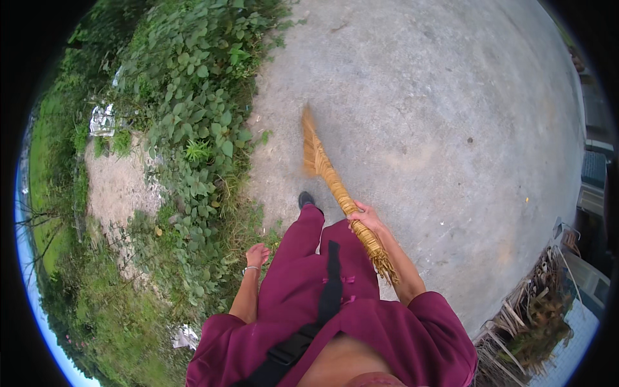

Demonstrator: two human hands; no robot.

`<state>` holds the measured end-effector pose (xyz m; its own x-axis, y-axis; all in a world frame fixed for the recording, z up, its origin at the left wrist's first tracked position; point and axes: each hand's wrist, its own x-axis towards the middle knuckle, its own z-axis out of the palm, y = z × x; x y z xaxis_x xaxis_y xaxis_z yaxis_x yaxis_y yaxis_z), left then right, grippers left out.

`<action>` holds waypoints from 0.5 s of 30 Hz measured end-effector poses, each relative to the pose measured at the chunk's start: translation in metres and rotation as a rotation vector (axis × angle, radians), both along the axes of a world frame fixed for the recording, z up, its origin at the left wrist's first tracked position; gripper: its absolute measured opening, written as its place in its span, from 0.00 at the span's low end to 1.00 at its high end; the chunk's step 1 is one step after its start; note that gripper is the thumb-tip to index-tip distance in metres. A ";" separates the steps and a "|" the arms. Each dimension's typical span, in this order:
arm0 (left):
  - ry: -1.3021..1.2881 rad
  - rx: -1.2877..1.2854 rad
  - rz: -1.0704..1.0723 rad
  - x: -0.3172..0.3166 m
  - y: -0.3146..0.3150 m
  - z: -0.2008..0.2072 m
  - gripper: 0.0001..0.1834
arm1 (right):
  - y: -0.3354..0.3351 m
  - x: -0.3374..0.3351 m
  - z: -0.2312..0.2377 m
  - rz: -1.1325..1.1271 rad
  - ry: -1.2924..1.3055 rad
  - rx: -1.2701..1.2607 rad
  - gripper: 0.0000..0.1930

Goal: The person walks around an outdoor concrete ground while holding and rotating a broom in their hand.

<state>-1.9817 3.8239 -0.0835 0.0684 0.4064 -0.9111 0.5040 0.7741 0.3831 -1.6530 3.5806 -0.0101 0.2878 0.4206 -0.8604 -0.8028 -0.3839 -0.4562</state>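
Concrete paving (438,116), pale grey and faintly stained, spreads across most of the view from the middle to the right rim. Along its left edge runs a bank of leafy green weeds (193,97), with a bare sandy patch (119,187) beyond it and grass farther out. At the lower right a heap of dry sticks and palm fronds (529,309) lies at the edge of the paving, near some building edges that are too bent by the lens to make out.

The person stands at the border between paving and weeds, dressed in a maroon top and trousers (309,258), with a black strap (329,290) running down the front. One dark shoe (305,198) shows ahead of the legs, planted on the concrete.

A straw broom (335,184) slants from the lower right up to the upper left. Its fanned, blurred bristle end sits low over the concrete just ahead of the shoe, while the bound handle end pokes out behind the grip with frayed fibres.

The right hand (365,218) is wrapped around the broom's bound shaft, fingers curled tight about it. The left hand (257,254) hangs at the side over the weeds, fingers loosely curled and holding nothing, a thin bracelet (250,269) on its wrist.
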 end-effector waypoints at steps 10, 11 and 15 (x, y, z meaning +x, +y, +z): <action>-0.034 -0.033 -0.190 0.106 0.027 0.005 0.11 | 0.021 0.041 -0.018 0.149 0.059 0.176 0.34; -0.089 0.008 -0.166 0.112 0.036 0.000 0.11 | 0.018 0.056 -0.024 0.076 0.111 0.141 0.33; 0.002 0.066 -0.060 0.144 0.054 0.013 0.11 | -0.011 0.117 -0.034 0.021 0.161 0.082 0.31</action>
<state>-1.8378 3.8774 -0.0708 0.0926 0.4610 -0.8826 0.5495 0.7155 0.4314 -1.5357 3.5700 -0.0437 0.1397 0.4961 -0.8569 -0.8599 -0.3682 -0.3534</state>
